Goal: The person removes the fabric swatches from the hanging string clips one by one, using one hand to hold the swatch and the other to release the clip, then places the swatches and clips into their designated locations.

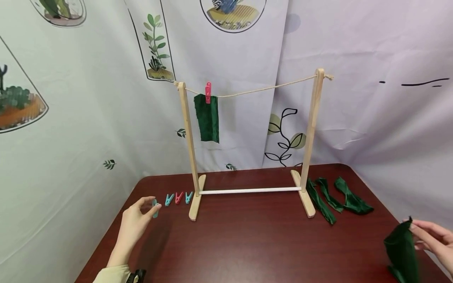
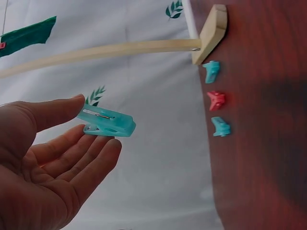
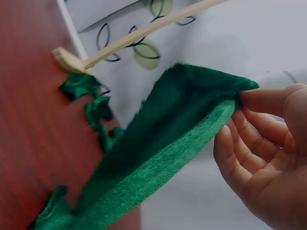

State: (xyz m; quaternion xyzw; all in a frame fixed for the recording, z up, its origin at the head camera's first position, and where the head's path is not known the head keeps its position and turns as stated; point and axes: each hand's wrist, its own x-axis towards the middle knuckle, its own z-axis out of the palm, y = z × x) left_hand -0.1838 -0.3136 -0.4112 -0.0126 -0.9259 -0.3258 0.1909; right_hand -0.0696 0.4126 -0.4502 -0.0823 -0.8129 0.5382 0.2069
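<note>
My left hand (image 1: 136,220) pinches a light-blue clothespin (image 2: 108,122) between thumb and fingertips, above the table's left side. At the right edge of the head view, my right hand (image 1: 433,239) grips the corner of a green cloth (image 3: 158,148), which hangs down in a fold. A small wooden drying rack stands between the hands, with a string line (image 1: 262,89) tied across its two posts. Near the line's left end a green cloth piece (image 1: 209,122) hangs from a pink clothespin (image 1: 208,93).
Two blue clothespins and a red clothespin (image 1: 179,197) lie beside the rack's left foot (image 1: 196,200). Several crumpled green cloths (image 1: 354,198) lie past the right foot (image 1: 303,196). A white rod (image 1: 251,190) joins the feet low over the dark red table (image 1: 247,243). Printed curtain hangs behind.
</note>
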